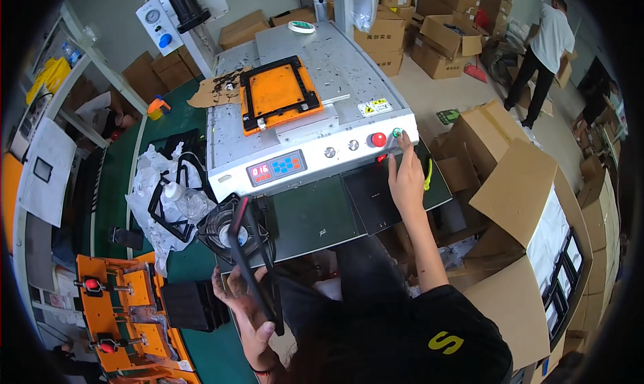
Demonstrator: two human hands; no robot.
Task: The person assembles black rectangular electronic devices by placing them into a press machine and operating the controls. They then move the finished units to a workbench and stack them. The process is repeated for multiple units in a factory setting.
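My left hand (247,310) is closed on a thin black rectangular frame (236,240), held upright and nearly edge-on near the table's front edge. With a fingertip, my right hand (408,183) touches the green button (397,133) on the front of a white press machine (235,142); its fingers are apart and hold nothing. Left of that fingertip sits a red button (378,140). An orange fixture plate (278,92) lies on the machine top, with a black frame (249,109) set around it. A lit digital panel (277,168) is on the machine's front left.
Black frames (157,206) and a clear bottle (188,199) lie on white plastic at left. Orange clamp fixtures (121,303) and a black stack (191,303) stand nearer. An open carton (537,250) holds frames at right. A person (547,42) stands among boxes, far right.
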